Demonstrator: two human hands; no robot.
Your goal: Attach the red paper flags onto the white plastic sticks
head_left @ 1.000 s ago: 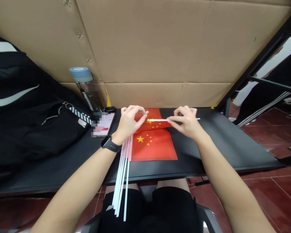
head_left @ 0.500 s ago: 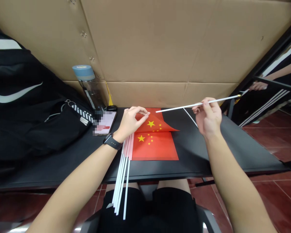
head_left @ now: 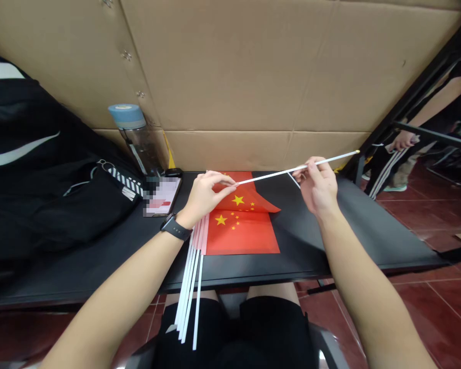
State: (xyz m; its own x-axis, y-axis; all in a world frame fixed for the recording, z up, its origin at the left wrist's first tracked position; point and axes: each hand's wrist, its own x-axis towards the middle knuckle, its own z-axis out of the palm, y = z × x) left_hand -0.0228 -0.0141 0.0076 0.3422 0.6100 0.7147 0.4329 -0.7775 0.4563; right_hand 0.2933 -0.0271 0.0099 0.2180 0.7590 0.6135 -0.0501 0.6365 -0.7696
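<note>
White stick (head_left: 271, 175) in right hand (head_left: 318, 188), tip at left hand (head_left: 207, 193) over flag (head_left: 258, 200)

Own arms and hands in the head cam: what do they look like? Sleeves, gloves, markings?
Both forearms bare as far as the view shows; no sleeves, no gloves. Left hand: black watch at the wrist, dark band with a row of small holes. Right hand: nothing worn at the wrist. No cables or markings visible on either arm.
</note>
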